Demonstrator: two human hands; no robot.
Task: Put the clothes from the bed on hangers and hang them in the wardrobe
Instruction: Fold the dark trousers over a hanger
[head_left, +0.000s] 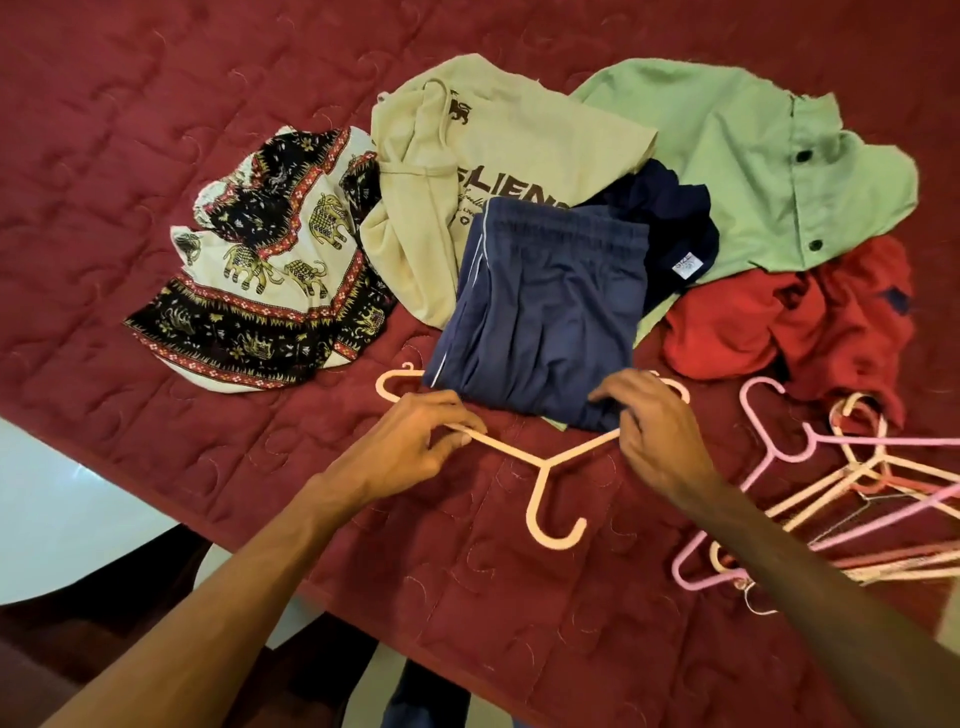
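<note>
While both arms reach forward over the dark red quilted bed (519, 597), the left hand (415, 439) pinches the pale plastic hanger (548, 465) at 9 o'clock. The right hand (657, 431) curls round its 3 o'clock arm, touching the folded blue shorts (545, 322) at 12 o'clock.

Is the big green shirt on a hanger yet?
No, the light green buttoned shirt lies spread out on the dark red quilted bedspread.

hanger (544, 464) bar: under shorts (545, 312) | spare hangers (880, 460): cut off right
</note>
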